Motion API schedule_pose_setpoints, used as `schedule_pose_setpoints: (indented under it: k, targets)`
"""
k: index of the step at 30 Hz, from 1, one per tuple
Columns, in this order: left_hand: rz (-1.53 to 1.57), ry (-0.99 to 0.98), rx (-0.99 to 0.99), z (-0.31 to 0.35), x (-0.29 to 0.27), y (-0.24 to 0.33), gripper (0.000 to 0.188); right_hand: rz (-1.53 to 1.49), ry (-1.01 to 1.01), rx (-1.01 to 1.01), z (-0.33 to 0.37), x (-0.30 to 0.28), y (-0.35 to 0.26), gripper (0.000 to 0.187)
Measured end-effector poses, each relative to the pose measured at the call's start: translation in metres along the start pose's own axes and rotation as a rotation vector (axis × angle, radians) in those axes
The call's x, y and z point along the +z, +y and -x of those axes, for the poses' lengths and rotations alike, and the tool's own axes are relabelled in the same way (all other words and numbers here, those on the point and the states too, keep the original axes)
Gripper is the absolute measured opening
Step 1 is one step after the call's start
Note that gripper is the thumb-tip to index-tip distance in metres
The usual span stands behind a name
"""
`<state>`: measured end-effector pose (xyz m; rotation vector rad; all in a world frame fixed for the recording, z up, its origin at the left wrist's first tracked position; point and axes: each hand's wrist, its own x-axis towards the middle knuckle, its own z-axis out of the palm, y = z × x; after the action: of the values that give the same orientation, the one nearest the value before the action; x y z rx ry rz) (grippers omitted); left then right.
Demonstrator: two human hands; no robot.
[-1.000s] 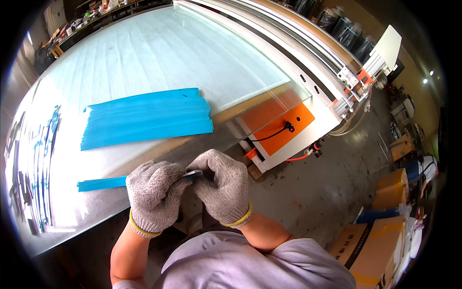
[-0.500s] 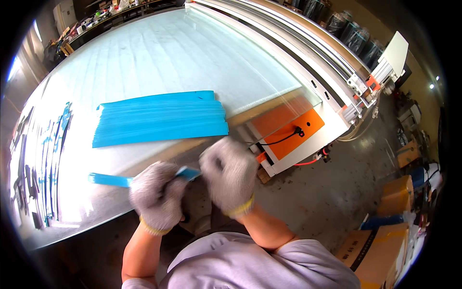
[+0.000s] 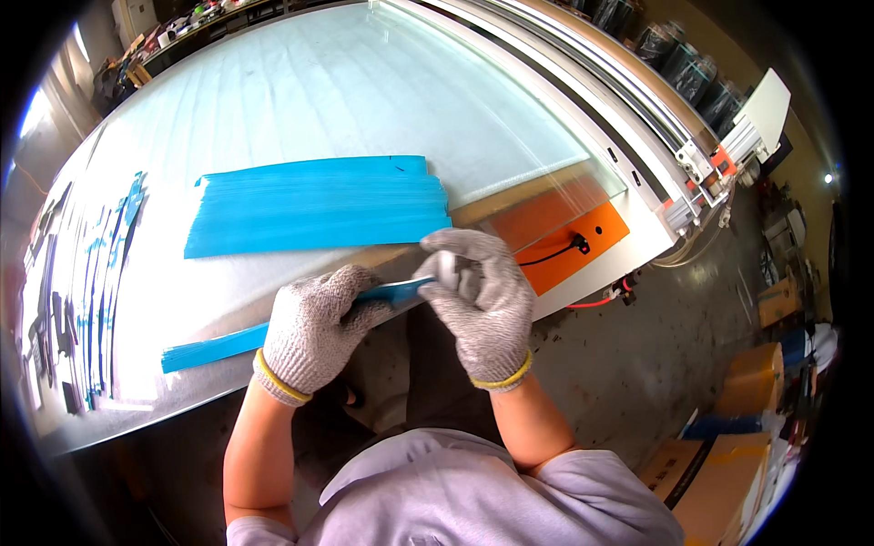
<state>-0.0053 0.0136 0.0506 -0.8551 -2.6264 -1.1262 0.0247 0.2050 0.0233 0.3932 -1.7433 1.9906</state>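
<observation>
A narrow blue strip bundle (image 3: 217, 348) runs slantwise over the near edge of the glass-topped table (image 3: 282, 100). My left hand (image 3: 314, 332), in a knitted grey glove with a yellow cuff, is closed around its middle, thumb on top. My right hand (image 3: 484, 305), gloved alike, has its fingers curled at the bundle's right end, thumb and fingertips pinching it; the fingertips are slightly blurred. Just beyond both hands lies a wide stack of blue strips (image 3: 319, 207), flat on the table with uneven right ends.
Thin black and blue offcuts (image 3: 100, 291) lie along the table's left side. At right are an orange panel (image 3: 578, 241) with a black cable, and a white machine rail (image 3: 564, 86). Cardboard boxes (image 3: 719, 473) stand on the floor at lower right; wrapped rolls (image 3: 687, 73) stand behind.
My right hand, blurred and apart from the strips before, now meets their right end. My left hand keeps its hold, and more of the bundle shows to its left. The view has shifted slightly.
</observation>
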Motion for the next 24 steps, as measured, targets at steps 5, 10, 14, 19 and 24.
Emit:
schedule_pose_setpoints:
  k: [5,10,14,19,24]
  targets:
    - [-0.251,-0.045,-0.016,0.024,-0.015,-0.029,0.016,0.121,0.049,-0.338,0.009,-0.043,0.018,0.047]
    - [-0.456,0.036,0.012,0.05,-0.027,-0.035,0.012,0.315,0.17,-0.331,0.031,-0.075,0.013,0.049]
    - [-0.534,0.146,0.118,0.058,-0.027,-0.027,0.018,0.271,0.259,-0.296,0.043,-0.086,0.013,0.05]
    - [-0.657,0.235,0.277,0.064,-0.027,-0.022,0.03,0.359,0.274,-0.373,0.041,-0.095,0.009,0.051]
    - [-0.672,0.23,0.306,0.063,-0.028,-0.018,0.028,0.311,0.35,-0.358,0.045,-0.104,0.013,0.048]
